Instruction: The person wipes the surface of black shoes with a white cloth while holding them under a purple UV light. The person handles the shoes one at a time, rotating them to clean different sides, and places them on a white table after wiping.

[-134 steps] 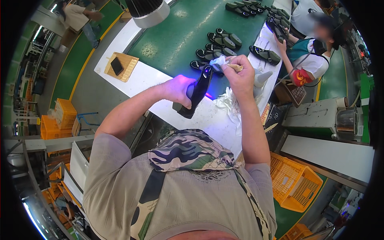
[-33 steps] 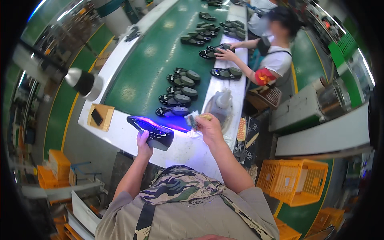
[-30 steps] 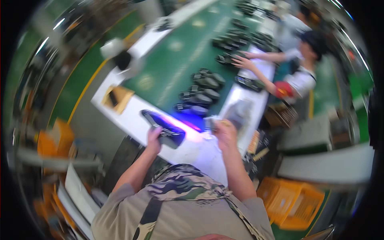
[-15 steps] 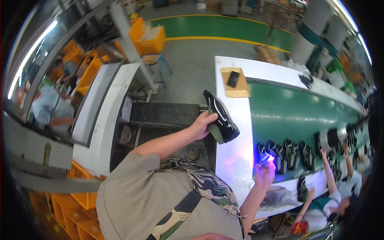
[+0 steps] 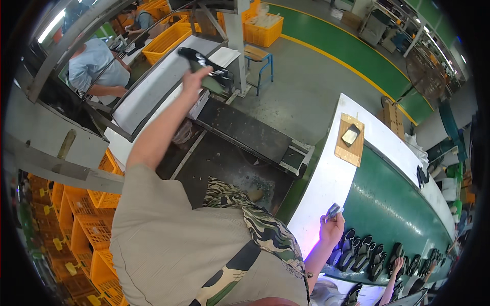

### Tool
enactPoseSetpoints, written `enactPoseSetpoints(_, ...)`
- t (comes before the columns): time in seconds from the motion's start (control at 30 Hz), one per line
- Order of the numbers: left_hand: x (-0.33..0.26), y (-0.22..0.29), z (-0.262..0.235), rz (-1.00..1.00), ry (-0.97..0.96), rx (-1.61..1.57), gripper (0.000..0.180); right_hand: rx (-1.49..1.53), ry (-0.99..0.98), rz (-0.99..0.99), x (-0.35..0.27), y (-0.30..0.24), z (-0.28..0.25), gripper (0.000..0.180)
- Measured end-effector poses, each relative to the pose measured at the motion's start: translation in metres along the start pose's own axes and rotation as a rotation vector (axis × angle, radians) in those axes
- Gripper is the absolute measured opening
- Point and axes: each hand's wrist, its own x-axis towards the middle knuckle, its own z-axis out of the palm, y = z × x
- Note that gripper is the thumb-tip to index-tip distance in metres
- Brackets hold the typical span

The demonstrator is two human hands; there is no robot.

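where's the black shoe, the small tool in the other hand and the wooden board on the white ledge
black shoe (image 5: 206,64): head view, on its upper by the left hand.
small tool (image 5: 333,211): head view, on its tip above the right hand.
wooden board (image 5: 351,139): head view, on its bare lower half.

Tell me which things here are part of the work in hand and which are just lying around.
In hand:
left hand holding a black shoe out over the white shelf
right hand holding a small tool
shoe soles on the green belt

Lying about:
wooden board
yellow crates
blue stool
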Motion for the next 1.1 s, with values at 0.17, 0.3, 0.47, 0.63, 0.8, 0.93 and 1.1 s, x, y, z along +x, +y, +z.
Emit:
enactPoseSetpoints(0.17, 0.08, 0.01, -0.149, 0.003, 0.414, 0.271, 0.05, -0.07, -0.026, 0.031, 0.033, 0.004, 0.008, 0.011)
enactPoseSetpoints(0.3, 0.114, 0.015, -0.275, -0.177, 0.59, 0.593, 0.061, -0.134, 0.071, 0.032, 0.044, 0.007, 0.044, 0.003)
enactPoseSetpoints(0.47, 0.123, 0.008, -0.337, -0.334, 0.607, 1.231, 0.07, -0.165, -0.018, 0.002, 0.063, 0.0, 0.042, 0.003)
enactPoseSetpoints(0.63, 0.125, -0.022, -0.348, -0.331, 0.298, 1.896, 0.066, -0.213, 0.115, -0.03, 0.051, 0.003, 0.073, 0.006)
enactPoseSetpoints(0.8, 0.168, -0.055, -0.308, -0.054, 0.27, 1.834, 0.058, -0.203, 0.094, -0.085, 0.028, 0.015, 0.038, 0.013)
enactPoseSetpoints(0.93, 0.17, -0.151, -0.088, 0.126, -0.337, 1.154, 0.052, 0.069, 0.355, -0.182, -0.035, 0.012, 0.005, 0.016)
enactPoseSetpoints(1.1, -0.213, -0.23, 0.227, -0.794, -1.235, 0.172, 0.037, 0.128, 0.441, -0.383, -0.117, 0.011, -0.055, 0.014)
